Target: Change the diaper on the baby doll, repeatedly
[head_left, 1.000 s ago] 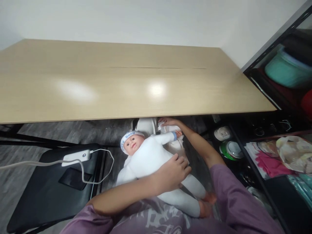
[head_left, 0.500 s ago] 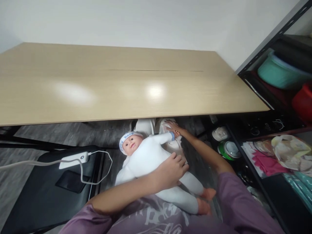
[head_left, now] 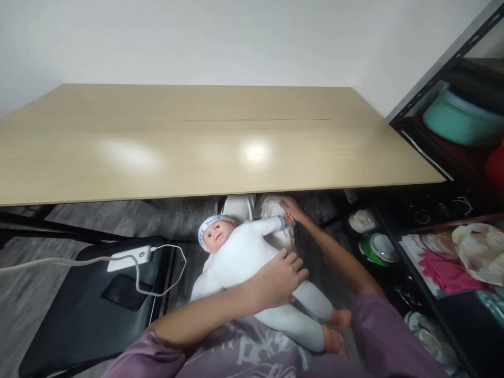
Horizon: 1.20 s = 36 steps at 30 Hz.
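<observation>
A baby doll (head_left: 244,257) in a white suit lies on its back across my lap, its head to the left. It wears a white cap with blue lettering. My left hand (head_left: 281,278) lies over the doll's middle, with its fingers bent round the body and holding it. Under the table's front edge, my right hand (head_left: 292,208) reaches past the doll's cuffed hand. Its fingers are stretched out against a pale, crumpled thing (head_left: 271,206), whose kind I cannot make out. The tabletop partly hides that thing.
A wooden table (head_left: 220,157) spans the front. On the left, a black chair (head_left: 79,310) carries a white power bank (head_left: 129,258) with a cable and a dark phone (head_left: 126,291). Shelves at the right hold a teal tub (head_left: 460,118), a pink cloth (head_left: 444,270) and plastic bags (head_left: 478,252).
The whole view has shifted slightly, so things appear a little lower and further right. My left hand stays on the doll, and my right hand stays at the pale thing.
</observation>
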### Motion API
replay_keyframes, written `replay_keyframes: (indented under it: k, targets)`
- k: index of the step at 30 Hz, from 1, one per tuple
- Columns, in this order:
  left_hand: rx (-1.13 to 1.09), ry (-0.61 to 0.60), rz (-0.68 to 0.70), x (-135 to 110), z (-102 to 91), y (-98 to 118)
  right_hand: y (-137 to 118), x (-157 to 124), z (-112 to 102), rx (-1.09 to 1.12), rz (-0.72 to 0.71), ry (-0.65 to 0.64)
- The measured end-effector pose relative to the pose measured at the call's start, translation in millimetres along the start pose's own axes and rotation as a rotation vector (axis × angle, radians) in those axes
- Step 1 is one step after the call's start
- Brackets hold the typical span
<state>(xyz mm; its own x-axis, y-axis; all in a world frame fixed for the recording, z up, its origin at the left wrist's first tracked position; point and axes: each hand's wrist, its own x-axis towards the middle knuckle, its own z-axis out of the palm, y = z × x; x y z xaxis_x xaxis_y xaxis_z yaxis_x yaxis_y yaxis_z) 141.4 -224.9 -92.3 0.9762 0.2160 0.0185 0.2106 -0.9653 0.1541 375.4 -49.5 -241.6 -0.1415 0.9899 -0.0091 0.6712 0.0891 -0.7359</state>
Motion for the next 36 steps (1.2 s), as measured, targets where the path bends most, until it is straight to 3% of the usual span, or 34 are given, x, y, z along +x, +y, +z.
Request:
replay_keyframes:
  k: [5, 9, 11, 13, 16, 18, 19, 22, 24, 26, 31, 36]
  targets:
    - [0.009, 0.049, 0.009, -1, 2.6, 0, -42, -43, -41, 0.118, -0.143, -0.234]
    - [-0.054, 0.11, 0.026, -3, -6.5, -1, -101, -64, -36, -0.048, -0.316, -0.496]
    - [-0.159, 0.218, 0.005, -13, -14.2, 0, -128, -69, -28, -0.194, -0.27, -0.461]
    - [-0.292, 0.409, -0.061, -37, -17.1, 2, -149, -73, -23, -0.288, -0.26, -0.372]
    - [-0.397, 0.769, -0.306, -97, -1.6, 8, -170, -81, -25, -0.306, -0.34, -0.281]
    - [-0.405, 0.952, -0.609, -145, 21.6, 13, -180, -89, -30, -0.278, -0.379, -0.241]
    - [-0.448, 0.974, -0.773, -166, 34.7, 16, -185, -93, -33, -0.259, -0.391, -0.223]
    - [-0.672, 0.835, -1.113, -211, 67.4, 24, -199, -106, -39, -0.212, -0.431, -0.185]
    - [-0.808, 0.689, -1.17, -220, 76.1, 28, -207, -114, -44, -0.189, -0.466, -0.149]
    - [-0.88, 0.607, -1.169, -216, 72.7, 29, -215, -123, -52, -0.164, -0.506, -0.115]
    - [-0.831, 0.629, -1.039, -193, 27.7, 8, -231, -143, -94, -0.182, -0.486, -0.023]
    - [-0.636, 0.489, -0.886, -178, -40.2, -47, -236, -136, -138, -0.33, -0.287, 0.036]
